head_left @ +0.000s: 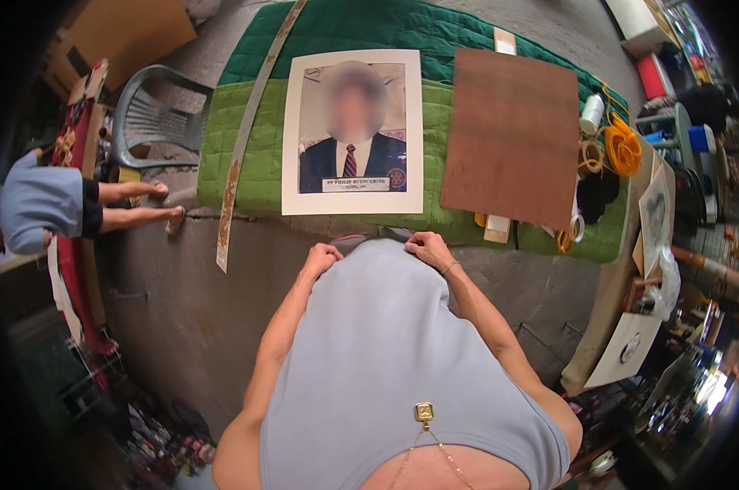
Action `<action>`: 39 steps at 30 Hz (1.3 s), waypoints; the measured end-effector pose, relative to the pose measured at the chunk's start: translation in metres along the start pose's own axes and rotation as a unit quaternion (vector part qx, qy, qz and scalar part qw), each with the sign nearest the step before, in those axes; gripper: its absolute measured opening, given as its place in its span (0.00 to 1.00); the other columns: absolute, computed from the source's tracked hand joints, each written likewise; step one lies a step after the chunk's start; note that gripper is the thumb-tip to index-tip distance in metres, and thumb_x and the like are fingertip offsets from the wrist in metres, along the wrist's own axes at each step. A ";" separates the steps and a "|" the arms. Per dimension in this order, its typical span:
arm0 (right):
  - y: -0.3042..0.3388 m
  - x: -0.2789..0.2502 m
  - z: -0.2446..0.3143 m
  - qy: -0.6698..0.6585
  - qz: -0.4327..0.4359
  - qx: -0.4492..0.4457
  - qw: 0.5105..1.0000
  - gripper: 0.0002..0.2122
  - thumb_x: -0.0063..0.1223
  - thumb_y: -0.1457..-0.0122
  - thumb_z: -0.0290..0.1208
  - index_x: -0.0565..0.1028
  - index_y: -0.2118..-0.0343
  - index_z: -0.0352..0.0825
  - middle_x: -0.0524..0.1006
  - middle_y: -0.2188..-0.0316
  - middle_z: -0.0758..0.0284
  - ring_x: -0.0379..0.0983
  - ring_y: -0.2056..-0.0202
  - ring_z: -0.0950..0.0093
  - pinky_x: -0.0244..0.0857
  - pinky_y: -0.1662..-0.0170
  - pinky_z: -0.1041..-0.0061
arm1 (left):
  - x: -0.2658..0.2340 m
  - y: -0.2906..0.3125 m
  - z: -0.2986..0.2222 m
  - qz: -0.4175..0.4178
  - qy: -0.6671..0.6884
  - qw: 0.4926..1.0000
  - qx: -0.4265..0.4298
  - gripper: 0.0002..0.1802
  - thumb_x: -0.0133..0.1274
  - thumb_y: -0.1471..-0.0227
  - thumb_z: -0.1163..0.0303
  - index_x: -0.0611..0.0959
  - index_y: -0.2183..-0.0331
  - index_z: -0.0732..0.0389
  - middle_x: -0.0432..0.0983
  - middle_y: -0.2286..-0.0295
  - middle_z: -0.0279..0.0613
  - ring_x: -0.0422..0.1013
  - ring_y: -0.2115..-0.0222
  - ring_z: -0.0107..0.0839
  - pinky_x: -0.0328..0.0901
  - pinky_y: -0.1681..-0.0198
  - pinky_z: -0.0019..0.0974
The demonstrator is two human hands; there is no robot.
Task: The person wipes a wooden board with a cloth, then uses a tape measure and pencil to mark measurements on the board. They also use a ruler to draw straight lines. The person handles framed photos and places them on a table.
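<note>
Our left hand (324, 257), right hand (428, 246): mid-frame, curled at grey shirt (410, 335) | we can't tell if pinching | portrait print (353, 159): upper centre, above both, apart

A two-tone green quilted cloth (437, 122) is lying spread before me. On it, at my left, a long, flat, rust-marked metal strip (249, 122) is lying aslant, its near end jutting past the cloth's edge. A white-bordered rectangular portrait print (351, 202) is lying flat near the middle. To its right, a brown rectangular board (508, 135) is covering part of a pale flat strip (505, 42); farther right, a white spool (592, 114) is sitting near an orange-yellow coil (623, 149).
</note>
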State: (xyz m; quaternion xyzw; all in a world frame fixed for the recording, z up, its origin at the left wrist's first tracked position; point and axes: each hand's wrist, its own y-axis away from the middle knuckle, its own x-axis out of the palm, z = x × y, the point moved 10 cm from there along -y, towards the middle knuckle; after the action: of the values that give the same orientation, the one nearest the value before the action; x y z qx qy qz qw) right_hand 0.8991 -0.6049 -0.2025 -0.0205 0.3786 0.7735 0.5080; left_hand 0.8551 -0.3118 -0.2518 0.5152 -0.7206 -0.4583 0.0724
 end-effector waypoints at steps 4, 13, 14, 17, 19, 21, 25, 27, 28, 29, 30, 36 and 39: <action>0.010 0.031 -0.022 0.051 0.026 0.055 0.997 0.15 0.57 0.47 0.41 0.80 0.71 0.31 0.79 0.77 0.61 0.75 0.73 0.73 0.69 0.64 0.71 | 0.001 0.014 0.054 0.023 0.041 0.998 -0.039 0.15 0.48 0.59 0.76 0.87 0.69 0.60 0.82 0.72 0.45 0.77 0.68 0.34 0.70 0.61 0.34; 0.060 0.079 -0.064 -0.128 -0.126 0.131 0.975 0.16 0.59 0.52 0.42 0.82 0.66 0.34 0.81 0.69 0.59 0.79 0.63 0.67 0.70 0.56 0.69 | -0.013 0.036 0.184 -0.024 0.013 0.993 -0.115 0.17 0.56 0.52 0.67 0.84 0.60 0.64 0.82 0.66 0.46 0.77 0.66 0.33 0.70 0.60 0.33; 0.072 0.088 -0.072 -0.111 -0.136 0.139 0.975 0.17 0.60 0.51 0.43 0.81 0.65 0.34 0.81 0.67 0.59 0.78 0.62 0.67 0.69 0.55 0.70 | -0.012 0.038 0.197 -0.020 0.033 0.990 -0.136 0.18 0.57 0.52 0.66 0.84 0.60 0.65 0.82 0.66 0.47 0.77 0.66 0.32 0.70 0.60 0.34; 0.113 0.116 -0.112 -0.132 -0.176 0.201 0.954 0.18 0.60 0.50 0.44 0.81 0.64 0.35 0.81 0.65 0.59 0.78 0.60 0.67 0.68 0.54 0.70 | 0.000 0.043 0.216 0.002 0.095 0.984 -0.149 0.19 0.58 0.53 0.66 0.84 0.59 0.66 0.82 0.66 0.47 0.77 0.68 0.31 0.71 0.62 0.33; 0.142 0.130 -0.146 -0.184 -0.215 0.265 0.922 0.18 0.60 0.50 0.45 0.81 0.63 0.35 0.81 0.64 0.59 0.78 0.59 0.67 0.68 0.54 0.70 | 0.000 0.046 0.211 -0.003 0.049 0.992 -0.120 0.21 0.58 0.53 0.62 0.83 0.59 0.67 0.81 0.64 0.50 0.78 0.65 0.35 0.70 0.59 0.36; 0.170 0.142 -0.177 -0.212 -0.232 0.323 0.893 0.18 0.60 0.50 0.45 0.82 0.63 0.36 0.81 0.63 0.59 0.77 0.58 0.67 0.68 0.53 0.70 | -0.003 0.048 0.198 -0.014 -0.008 0.994 -0.106 0.23 0.58 0.53 0.60 0.83 0.59 0.66 0.81 0.63 0.52 0.77 0.64 0.38 0.70 0.57 0.37; 0.216 0.144 -0.219 -0.182 -0.253 0.391 0.866 0.17 0.60 0.50 0.44 0.82 0.63 0.36 0.81 0.64 0.60 0.77 0.58 0.67 0.67 0.53 0.70 | 0.007 0.048 0.137 0.053 -0.123 0.989 -0.068 0.22 0.58 0.54 0.57 0.85 0.61 0.64 0.81 0.64 0.52 0.77 0.63 0.40 0.69 0.56 0.38; 0.227 0.123 -0.231 -0.218 -0.315 0.372 0.845 0.16 0.61 0.50 0.41 0.82 0.64 0.35 0.82 0.65 0.61 0.77 0.61 0.68 0.68 0.55 0.71 | 0.015 0.045 0.091 0.090 -0.160 0.982 -0.043 0.20 0.59 0.54 0.57 0.86 0.63 0.62 0.82 0.67 0.49 0.78 0.65 0.38 0.69 0.59 0.37; 0.233 0.111 -0.236 -0.242 -0.339 0.378 0.827 0.15 0.61 0.50 0.40 0.82 0.64 0.34 0.82 0.66 0.62 0.77 0.62 0.69 0.68 0.56 0.71 | 0.020 0.044 0.063 0.108 -0.161 0.981 -0.013 0.19 0.59 0.54 0.57 0.86 0.64 0.62 0.82 0.69 0.48 0.78 0.66 0.36 0.69 0.60 0.36; 0.234 0.088 -0.236 -0.244 -0.383 0.350 0.819 0.14 0.61 0.50 0.39 0.82 0.65 0.34 0.82 0.67 0.63 0.77 0.64 0.70 0.68 0.58 0.72 | 0.026 0.041 0.035 0.128 -0.162 0.978 0.008 0.18 0.59 0.54 0.58 0.86 0.66 0.62 0.82 0.70 0.47 0.77 0.68 0.35 0.69 0.61 0.36; 0.237 0.062 -0.234 -0.250 -0.424 0.330 0.806 0.13 0.61 0.50 0.37 0.81 0.66 0.33 0.81 0.68 0.63 0.77 0.66 0.72 0.69 0.59 0.73 | 0.033 0.035 0.005 0.144 -0.168 0.975 0.030 0.17 0.59 0.54 0.58 0.86 0.67 0.62 0.82 0.72 0.45 0.77 0.69 0.33 0.70 0.62 0.35; 0.240 -0.145 -0.170 -0.206 -0.631 0.181 0.726 0.08 0.60 0.47 0.32 0.79 0.69 0.32 0.79 0.73 0.67 0.74 0.72 0.75 0.68 0.64 0.74 | 0.060 -0.017 -0.192 0.060 -0.008 0.974 0.216 0.17 0.61 0.52 0.62 0.84 0.62 0.63 0.82 0.71 0.43 0.76 0.69 0.29 0.70 0.62 0.32; 0.234 -0.246 -0.125 -0.155 -0.676 0.122 0.710 0.08 0.60 0.47 0.31 0.78 0.69 0.32 0.78 0.72 0.67 0.73 0.70 0.74 0.67 0.64 0.74 | 0.083 -0.064 -0.261 0.032 0.032 0.981 0.190 0.26 0.61 0.52 0.60 0.80 0.54 0.65 0.80 0.62 0.48 0.76 0.62 0.32 0.69 0.56 0.35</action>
State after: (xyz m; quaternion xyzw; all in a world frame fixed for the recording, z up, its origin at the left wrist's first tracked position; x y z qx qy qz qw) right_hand 0.7866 -0.9159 -0.0568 -0.0884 0.2708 0.1623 0.9447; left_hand 1.0109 -0.5351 -0.1806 0.5110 -0.8077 -0.2940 0.0108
